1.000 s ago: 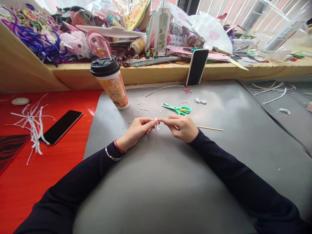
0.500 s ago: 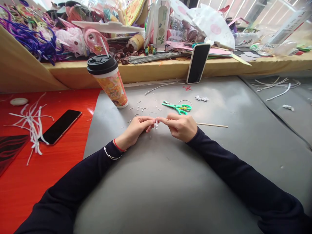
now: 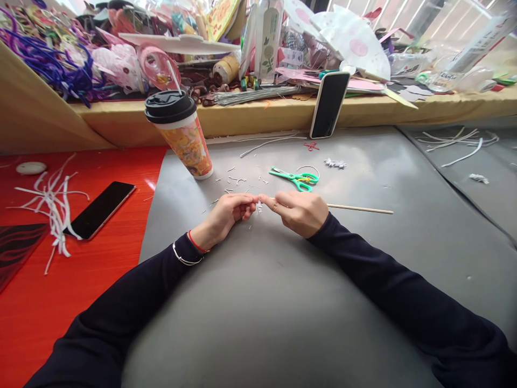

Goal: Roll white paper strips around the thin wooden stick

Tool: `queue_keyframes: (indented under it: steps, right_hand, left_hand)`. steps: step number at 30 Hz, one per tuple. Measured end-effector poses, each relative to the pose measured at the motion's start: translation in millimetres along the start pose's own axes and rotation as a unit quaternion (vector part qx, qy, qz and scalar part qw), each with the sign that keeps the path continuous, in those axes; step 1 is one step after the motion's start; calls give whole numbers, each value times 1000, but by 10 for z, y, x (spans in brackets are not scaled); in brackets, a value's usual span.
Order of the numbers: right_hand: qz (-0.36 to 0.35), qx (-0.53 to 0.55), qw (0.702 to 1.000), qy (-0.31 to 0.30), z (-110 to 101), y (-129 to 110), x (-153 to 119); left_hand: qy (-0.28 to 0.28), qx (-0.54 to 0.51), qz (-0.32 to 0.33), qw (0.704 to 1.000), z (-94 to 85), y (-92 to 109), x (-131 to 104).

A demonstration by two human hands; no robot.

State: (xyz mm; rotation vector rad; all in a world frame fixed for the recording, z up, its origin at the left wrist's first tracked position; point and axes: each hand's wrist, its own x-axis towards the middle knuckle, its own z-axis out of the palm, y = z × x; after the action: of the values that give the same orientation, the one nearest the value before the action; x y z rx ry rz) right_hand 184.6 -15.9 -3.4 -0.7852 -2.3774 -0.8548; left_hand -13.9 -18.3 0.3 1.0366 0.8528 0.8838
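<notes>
Between the fingertips of my left hand [image 3: 226,214] a small white knotted cord piece [image 3: 259,206] is pinched, its lower end hanging free. The index fingertip of my right hand [image 3: 301,213] presses against the top of this piece. The other right fingers are curled round a thin wooden stick [image 3: 360,208], whose long end points out to the right; its front end is hidden by the hand. Just beyond the right hand lie green-handled scissors [image 3: 297,179]. White cord clippings [image 3: 237,180] are scattered behind the left hand.
A patterned paper cup [image 3: 183,140] and a propped phone [image 3: 329,105] stand at the back. Another phone [image 3: 103,210] lies on the red surface beside white cords [image 3: 56,207]. Finished-looking white knotted pieces [image 3: 335,163] sit right of the scissors. Craft supplies crowd the shelf [image 3: 258,116].
The wooden stick sticks out farther to the right of my right hand. My right fingers have shifted slightly; my left hand still pinches the white piece.
</notes>
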Motion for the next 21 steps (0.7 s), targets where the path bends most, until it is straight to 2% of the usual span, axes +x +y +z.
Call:
queue_keyframes:
  steps: [4, 8, 12, 15, 18, 21]
  right_hand:
    - [11, -4, 1000, -10, -11, -19, 8]
    - [99, 110, 989, -10, -34, -47, 5]
    - [194, 304, 932, -28, -43, -57, 20]
    - [227, 394, 890, -26, -39, -48, 46]
    - [235, 431, 871, -19, -35, -38, 64]
    - [237, 438, 867, -23, -34, -34, 66]
  left_hand:
    - [-1, 54, 28, 998, 2, -10, -11]
    - [6, 114, 57, 992, 30, -11, -14]
    - [11, 138, 80, 987, 61, 10, -21]
    - [17, 142, 83, 986, 73, 18, -24]
    - [18, 146, 84, 986, 75, 8, -19]
    - [11, 133, 84, 988, 71, -12, -14]
